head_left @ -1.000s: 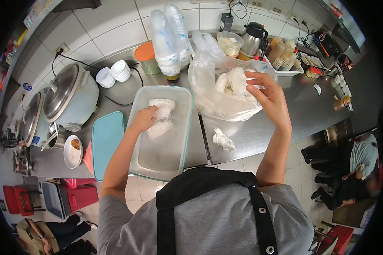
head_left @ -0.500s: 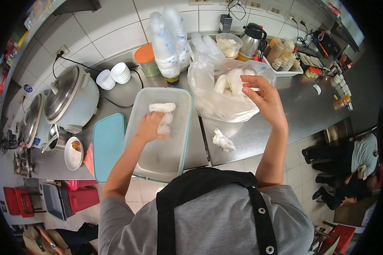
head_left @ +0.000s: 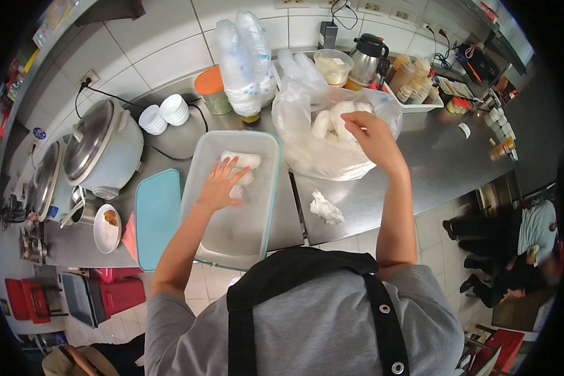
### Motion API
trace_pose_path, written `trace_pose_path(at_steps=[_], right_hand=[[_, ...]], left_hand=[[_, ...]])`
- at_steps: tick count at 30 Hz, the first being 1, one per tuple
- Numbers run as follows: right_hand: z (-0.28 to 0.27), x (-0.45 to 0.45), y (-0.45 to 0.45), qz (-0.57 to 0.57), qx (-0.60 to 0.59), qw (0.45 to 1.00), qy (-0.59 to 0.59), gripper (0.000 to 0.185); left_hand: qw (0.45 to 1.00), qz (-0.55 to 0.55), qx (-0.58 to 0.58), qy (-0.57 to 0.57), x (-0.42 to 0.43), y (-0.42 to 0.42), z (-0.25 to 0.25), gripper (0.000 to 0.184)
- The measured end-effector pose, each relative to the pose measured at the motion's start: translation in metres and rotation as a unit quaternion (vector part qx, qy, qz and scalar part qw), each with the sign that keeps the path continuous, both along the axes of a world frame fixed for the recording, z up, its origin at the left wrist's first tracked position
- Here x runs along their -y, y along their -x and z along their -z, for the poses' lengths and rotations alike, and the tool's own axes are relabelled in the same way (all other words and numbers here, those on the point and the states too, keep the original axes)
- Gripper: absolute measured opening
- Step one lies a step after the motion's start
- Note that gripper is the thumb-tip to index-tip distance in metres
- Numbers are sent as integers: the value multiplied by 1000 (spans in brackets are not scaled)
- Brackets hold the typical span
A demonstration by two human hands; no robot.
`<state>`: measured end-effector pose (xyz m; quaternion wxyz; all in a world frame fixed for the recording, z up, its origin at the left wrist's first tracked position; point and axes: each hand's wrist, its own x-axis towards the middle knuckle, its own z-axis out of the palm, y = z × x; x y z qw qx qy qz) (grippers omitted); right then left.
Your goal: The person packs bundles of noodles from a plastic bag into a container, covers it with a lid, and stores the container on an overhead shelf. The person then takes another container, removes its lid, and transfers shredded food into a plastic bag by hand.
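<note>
My left hand (head_left: 218, 189) is spread, fingers apart, over a clear rectangular container (head_left: 232, 241) with a pale teal rim. Under and beside its fingers lie several white rolled bundles (head_left: 249, 160), resembling rice noodles, grouped near the container's far end. My right hand (head_left: 375, 143) reaches over an open white plastic bag (head_left: 301, 147) of similar white bundles (head_left: 323, 124). Its fingers are bent towards those bundles, nothing visibly held; whether the fingertips touch them I cannot tell. A crumpled white piece (head_left: 326, 207), perhaps tissue or plastic, lies on the counter below the bag.
Left of the container lies a teal lid (head_left: 157, 219), with a white bowl (head_left: 107, 229) and a large cooker (head_left: 109, 153) beyond. Stacked plastic cups (head_left: 239, 75) and an orange-lidded jar (head_left: 213, 91) stand behind. A metal jug (head_left: 366, 59) and bottles line the back right.
My left hand has lifted slightly and spread its fingers, away from the bundles. The right hand has moved left and its fingers have bent further towards the bundles in the bag.
</note>
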<state>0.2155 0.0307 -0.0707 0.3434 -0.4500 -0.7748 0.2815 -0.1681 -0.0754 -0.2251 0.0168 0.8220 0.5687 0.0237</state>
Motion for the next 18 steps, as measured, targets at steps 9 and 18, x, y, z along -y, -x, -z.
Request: trace_pose_path(at_steps=[9,18], right_hand=[[40,-50,9,14,144,988,-56,29],[48,-82,-47,195,127,968,-95,24]], left_hand=[[992,34,-113,52,-42,-21,27,77],[996,19,-85,9,-13,-22,8,83]])
